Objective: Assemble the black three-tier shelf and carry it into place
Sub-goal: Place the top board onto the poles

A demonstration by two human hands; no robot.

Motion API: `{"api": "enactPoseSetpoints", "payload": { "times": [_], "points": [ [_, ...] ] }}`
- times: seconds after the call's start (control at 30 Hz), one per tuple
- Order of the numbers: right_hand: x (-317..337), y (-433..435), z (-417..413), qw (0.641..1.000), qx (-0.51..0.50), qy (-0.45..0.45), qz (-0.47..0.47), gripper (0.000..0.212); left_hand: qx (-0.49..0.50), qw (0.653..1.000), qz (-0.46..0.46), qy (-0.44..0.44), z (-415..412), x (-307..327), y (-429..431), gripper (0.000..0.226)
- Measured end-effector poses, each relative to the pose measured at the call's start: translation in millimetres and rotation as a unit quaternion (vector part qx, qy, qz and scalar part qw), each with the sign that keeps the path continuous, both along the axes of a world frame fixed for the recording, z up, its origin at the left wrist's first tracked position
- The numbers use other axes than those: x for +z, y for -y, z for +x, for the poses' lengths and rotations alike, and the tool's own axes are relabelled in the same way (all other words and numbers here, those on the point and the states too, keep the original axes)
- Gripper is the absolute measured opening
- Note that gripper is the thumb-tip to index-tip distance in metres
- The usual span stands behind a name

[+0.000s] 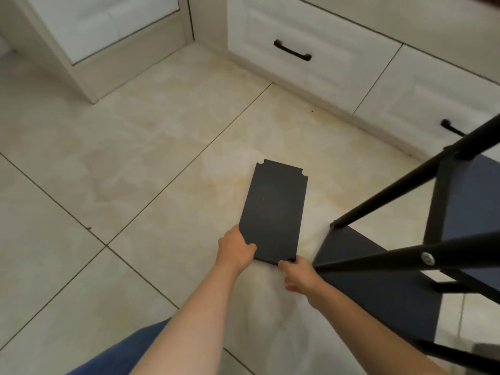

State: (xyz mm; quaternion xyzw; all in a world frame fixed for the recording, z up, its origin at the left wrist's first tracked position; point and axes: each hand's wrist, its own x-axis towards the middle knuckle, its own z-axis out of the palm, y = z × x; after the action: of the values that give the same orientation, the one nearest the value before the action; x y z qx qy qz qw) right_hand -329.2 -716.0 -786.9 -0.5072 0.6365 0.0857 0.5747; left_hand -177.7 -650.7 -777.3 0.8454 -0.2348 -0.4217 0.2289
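Kneeling low, the person shows a blue-clad knee (130, 353) at the near edge, and both bare forearms stretch forward and down towards the tiled floor (135, 158). The left hand (236, 249) curls round the near-left corner of the black shelf board (274, 209), thumb laid on its top face. The right hand (299, 277) sits at the near-right corner with one fingertip touching the edge by the notch. Its other fingers are tucked below, and I cannot tell whether it has a hold.

The board lies flat on the tiles, long side running away from the person, with its far corners notched. Just to its right stands the partly built shelf frame (378, 293), its black poles slanting and a silver screw (427, 258) showing on the nearest one.

Beyond, white drawers (297, 28) with black handles (292, 54) line the wall.
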Motion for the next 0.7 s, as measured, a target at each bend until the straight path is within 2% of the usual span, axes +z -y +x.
{"api": "enactPoseSetpoints", "payload": {
  "times": [0.2,0.37,0.47,0.53,0.57,0.7],
  "points": [
    [-4.8,4.7,2.0,0.997,-0.076,0.014,0.004,0.020,0.056,0.998,0.025,-0.030,-11.5,-2.8,6.2,0.058],
    [0.8,2.7,2.9,0.991,-0.126,0.031,-0.016,0.030,0.124,0.989,-0.015,-0.079,-16.9,5.9,7.7,0.044],
    [9.8,1.0,5.1,0.989,-0.138,0.051,-0.009,0.053,0.136,0.990,0.030,0.009,-7.7,15.3,9.6,0.038],
    [18.8,1.4,6.6,0.984,-0.165,0.068,-0.007,0.052,0.129,0.986,0.081,0.068,-0.3,21.6,9.0,0.042],
    [23.5,2.2,8.0,0.980,-0.179,0.083,0.005,0.051,0.133,0.985,0.091,0.070,3.6,24.3,8.1,0.044],
    [49.4,5.9,10.8,0.975,-0.185,0.104,0.064,0.052,0.193,0.980,0.034,-0.025,18.3,35.7,-1.5,0.039]
  ]
}}
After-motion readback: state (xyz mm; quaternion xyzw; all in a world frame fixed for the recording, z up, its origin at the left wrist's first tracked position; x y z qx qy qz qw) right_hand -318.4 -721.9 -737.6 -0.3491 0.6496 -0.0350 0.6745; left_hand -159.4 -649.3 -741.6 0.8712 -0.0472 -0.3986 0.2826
